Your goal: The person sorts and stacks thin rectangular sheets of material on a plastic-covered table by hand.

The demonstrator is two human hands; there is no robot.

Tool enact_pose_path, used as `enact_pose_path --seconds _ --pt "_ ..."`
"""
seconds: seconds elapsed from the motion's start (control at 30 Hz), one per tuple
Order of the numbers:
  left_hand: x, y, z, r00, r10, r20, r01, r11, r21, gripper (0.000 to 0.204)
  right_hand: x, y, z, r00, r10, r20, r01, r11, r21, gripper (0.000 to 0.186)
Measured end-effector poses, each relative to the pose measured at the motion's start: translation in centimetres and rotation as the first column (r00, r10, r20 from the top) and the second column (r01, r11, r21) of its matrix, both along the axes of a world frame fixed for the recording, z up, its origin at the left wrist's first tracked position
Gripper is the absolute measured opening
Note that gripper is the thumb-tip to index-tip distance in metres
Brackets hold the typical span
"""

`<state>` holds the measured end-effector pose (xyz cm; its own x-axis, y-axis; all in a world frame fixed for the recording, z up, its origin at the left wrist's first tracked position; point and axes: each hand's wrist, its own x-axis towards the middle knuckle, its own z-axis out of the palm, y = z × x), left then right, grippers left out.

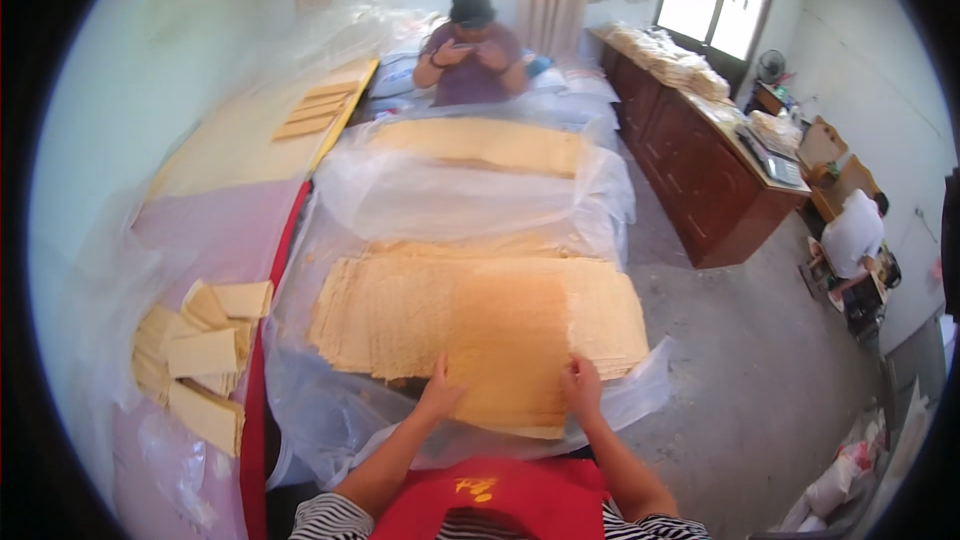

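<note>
My left hand (437, 392) grips the left edge of a tan rectangular sheet (510, 392), and my right hand (582, 388) grips its right edge, fingers curled. The sheet lies over a wide, pale yellow stack of thin, rough-edged sheets (370, 305) and overhangs its near side. The stack rests on crumpled clear plastic (635, 390) covering the table in front of my red apron (480, 500). Parts of my fingers are hidden by the sheet.
A side surface (200, 210) holds folded sheets (205, 350). A person in purple (465, 70) sits beyond another stack (470, 145), hands raised. At right are a wooden counter (700, 175) with bags (670, 55), a seated person in white (850, 235) and plastic bags (845, 470).
</note>
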<state>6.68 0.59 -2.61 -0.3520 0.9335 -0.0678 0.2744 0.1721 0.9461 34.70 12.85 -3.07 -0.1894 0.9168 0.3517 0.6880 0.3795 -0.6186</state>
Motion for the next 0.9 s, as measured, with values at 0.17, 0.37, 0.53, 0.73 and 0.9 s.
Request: enact_pose_path --seconds 0.17,0.37,0.53,0.73,0.9 --pt "-0.4 -0.4 0.6 0.993 -0.051 0.107 0.062 0.992 -0.110 0.078 -0.5 -1.8 0.7 0.992 -0.040 -0.121 0.027 0.994 -0.102 0.033" --pt "-0.9 -1.2 -1.6 0.994 -0.042 0.099 0.046 0.998 -0.034 0.077 -0.7 -3.0 2.1 0.936 -0.137 -0.323 0.037 0.955 -0.296 0.035" --pt "0.8 0.0 5.4 0.978 -0.077 0.191 0.108 0.981 -0.159 0.075 0.1 -2.1 2.7 0.910 -0.190 -0.369 0.021 0.909 -0.417 0.038" --pt "-0.1 0.3 3.9 0.979 -0.052 0.199 0.064 0.996 -0.054 0.066 0.1 -2.2 1.5 0.907 -0.140 -0.396 -0.017 0.930 -0.368 0.039" --pt "-1.8 0.1 2.7 0.849 -0.054 0.525 0.238 0.927 -0.290 0.053 1.1 -3.0 4.2 0.997 0.060 -0.056 -0.063 0.996 -0.065 0.040"
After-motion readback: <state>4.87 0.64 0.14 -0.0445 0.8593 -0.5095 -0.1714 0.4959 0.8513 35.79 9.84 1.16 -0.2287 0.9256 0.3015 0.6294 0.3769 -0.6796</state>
